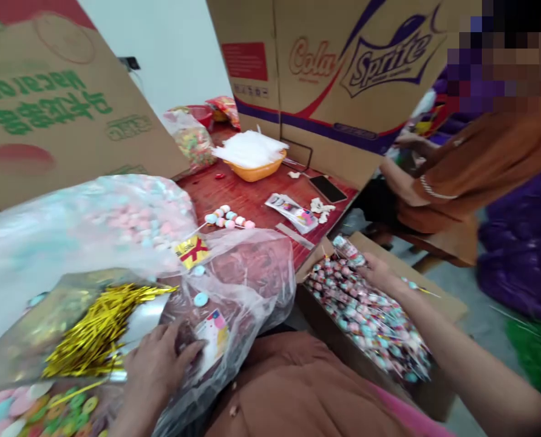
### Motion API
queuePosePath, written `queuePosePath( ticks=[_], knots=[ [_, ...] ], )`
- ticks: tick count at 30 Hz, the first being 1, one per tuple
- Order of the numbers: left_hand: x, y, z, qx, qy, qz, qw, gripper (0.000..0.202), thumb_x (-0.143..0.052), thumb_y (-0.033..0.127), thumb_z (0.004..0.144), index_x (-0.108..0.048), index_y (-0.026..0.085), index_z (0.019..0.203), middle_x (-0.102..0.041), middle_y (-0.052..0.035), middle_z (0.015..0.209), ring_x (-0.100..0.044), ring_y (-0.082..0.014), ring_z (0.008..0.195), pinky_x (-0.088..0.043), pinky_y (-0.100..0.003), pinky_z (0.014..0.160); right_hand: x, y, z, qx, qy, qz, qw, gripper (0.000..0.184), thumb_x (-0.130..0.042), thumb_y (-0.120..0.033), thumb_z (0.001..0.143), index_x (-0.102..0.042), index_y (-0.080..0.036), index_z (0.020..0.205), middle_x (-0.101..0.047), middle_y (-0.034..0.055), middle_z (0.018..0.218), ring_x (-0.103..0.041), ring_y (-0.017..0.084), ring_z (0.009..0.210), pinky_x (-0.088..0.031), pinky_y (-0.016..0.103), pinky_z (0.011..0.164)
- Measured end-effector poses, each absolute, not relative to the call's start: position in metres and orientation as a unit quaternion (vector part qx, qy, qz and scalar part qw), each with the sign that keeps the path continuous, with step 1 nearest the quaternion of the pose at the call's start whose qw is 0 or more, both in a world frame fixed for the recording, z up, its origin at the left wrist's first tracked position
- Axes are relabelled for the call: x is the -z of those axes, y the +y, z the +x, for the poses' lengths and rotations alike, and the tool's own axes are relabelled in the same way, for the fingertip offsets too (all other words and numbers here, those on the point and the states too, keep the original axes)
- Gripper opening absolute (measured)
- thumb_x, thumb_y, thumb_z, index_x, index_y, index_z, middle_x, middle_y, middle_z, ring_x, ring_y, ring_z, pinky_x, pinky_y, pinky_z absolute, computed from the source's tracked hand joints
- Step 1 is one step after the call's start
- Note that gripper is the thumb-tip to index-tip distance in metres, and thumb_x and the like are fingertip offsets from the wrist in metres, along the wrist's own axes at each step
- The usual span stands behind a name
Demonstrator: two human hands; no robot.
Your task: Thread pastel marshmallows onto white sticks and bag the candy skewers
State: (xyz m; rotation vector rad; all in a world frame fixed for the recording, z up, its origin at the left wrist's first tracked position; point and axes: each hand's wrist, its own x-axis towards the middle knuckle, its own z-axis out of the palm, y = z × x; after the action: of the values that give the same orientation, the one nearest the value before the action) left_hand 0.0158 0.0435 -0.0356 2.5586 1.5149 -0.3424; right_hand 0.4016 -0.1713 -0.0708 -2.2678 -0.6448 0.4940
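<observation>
My right hand point(380, 274) is at the far side of an open cardboard box point(452, 303), its fingers closed on a wrapped candy skewer point(348, 250). Below it, the box is heaped with similar wrapped candy skewers point(365, 315) in pink, blue and brown. My left hand point(161, 355) rests on the near part of the table, thumb and fingers apart. Its thumb touches a small printed packet point(213, 334) lying on clear plastic. Left of this hand lies a bundle of gold twist ties point(99, 328). Two blue candies point(201, 299) sit just beyond it.
A large bag of pink and blue marshmallows point(142, 212) covers the left side. Farther back are candy skewers point(229, 217), printed packets point(291, 211), a phone point(328, 189) and an orange basket point(256, 172) of white sleeves. Tall cartons point(316, 109) border the table; a co-worker point(470, 170) sits right.
</observation>
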Motion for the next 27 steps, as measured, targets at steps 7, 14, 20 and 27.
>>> queuePosePath(
  ticks=[7,14,20,27],
  knots=[
    [0.049,0.056,-0.001,0.045,0.518,0.842,0.143,0.036,-0.043,0.047,0.079,-0.067,0.022,0.090,-0.071,-0.0079,0.087,-0.066,-0.0272,0.080,-0.050,-0.035,0.065,0.047,-0.216,0.456,0.037,-0.150,-0.938,0.310,0.052,-0.053,-0.035,0.075,-0.047,-0.012,0.121,-0.059,0.0163,0.107,-0.054,0.029,0.102,-0.041,0.044,0.087],
    [-0.001,0.031,-0.002,-0.139,0.425,0.858,0.254,0.038,-0.047,0.052,0.076,-0.068,0.021,0.084,-0.072,-0.0042,0.084,-0.066,-0.0214,0.078,-0.051,-0.027,0.070,-0.004,-0.106,0.315,0.005,-0.588,-0.667,0.458,0.019,-0.051,-0.026,0.082,-0.061,-0.020,0.096,-0.065,0.0075,0.092,-0.057,0.019,0.092,-0.044,0.035,0.085],
    [-0.027,0.011,-0.002,-0.116,0.412,0.857,0.288,0.030,-0.044,0.041,0.083,-0.066,0.022,0.082,-0.069,-0.0022,0.078,-0.062,-0.0177,0.074,-0.049,-0.026,0.069,0.011,-0.028,0.171,-0.416,-0.629,-0.487,0.441,0.014,-0.059,-0.026,0.076,-0.063,-0.016,0.085,-0.063,0.0001,0.076,-0.056,0.012,0.070,-0.044,0.022,0.062],
    [0.000,-0.003,-0.015,-0.233,0.528,0.727,0.371,0.027,-0.054,0.042,0.076,-0.062,0.017,0.083,-0.065,-0.0015,0.070,-0.057,-0.0162,0.064,-0.046,-0.025,0.060,0.015,-0.015,0.149,-0.458,-0.569,-0.512,0.451,0.015,-0.057,-0.027,0.078,-0.059,-0.017,0.067,-0.053,-0.0040,0.059,-0.047,0.009,0.059,-0.035,0.019,0.054]
  ],
)
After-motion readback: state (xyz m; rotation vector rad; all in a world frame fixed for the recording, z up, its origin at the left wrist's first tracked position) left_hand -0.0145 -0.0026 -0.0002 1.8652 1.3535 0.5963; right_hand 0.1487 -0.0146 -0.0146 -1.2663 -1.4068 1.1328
